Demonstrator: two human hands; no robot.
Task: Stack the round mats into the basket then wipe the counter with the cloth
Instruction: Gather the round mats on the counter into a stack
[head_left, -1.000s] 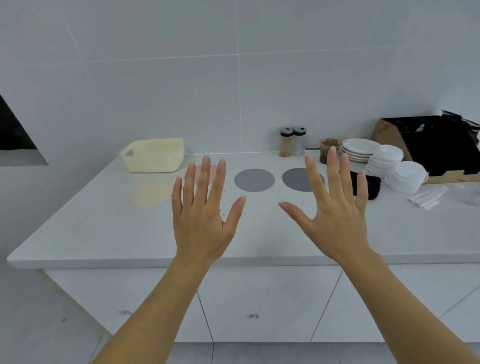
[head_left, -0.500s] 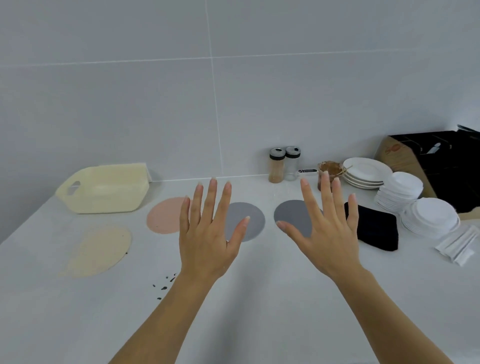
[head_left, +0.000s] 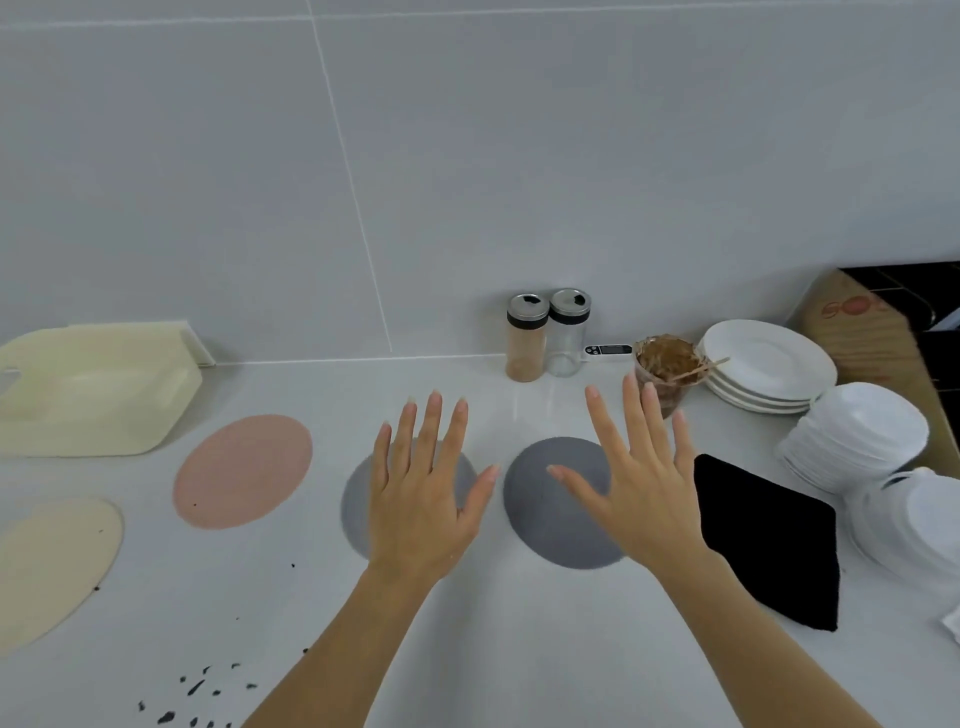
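Overhead, left hand (head_left: 421, 514) and right hand (head_left: 647, 499) spread empty above two grey mats (head_left: 550, 514), black cloth (head_left: 769, 540) right, basket (head_left: 93, 395) far left.

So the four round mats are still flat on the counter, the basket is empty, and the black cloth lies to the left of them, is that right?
Not quite: the head view shows the black cloth lying right of the mats, beside the dark grey mat. The rest holds.

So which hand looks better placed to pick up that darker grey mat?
Probably the right hand: it hovers over the darker grey mat, open. The left hand is over the lighter grey mat.
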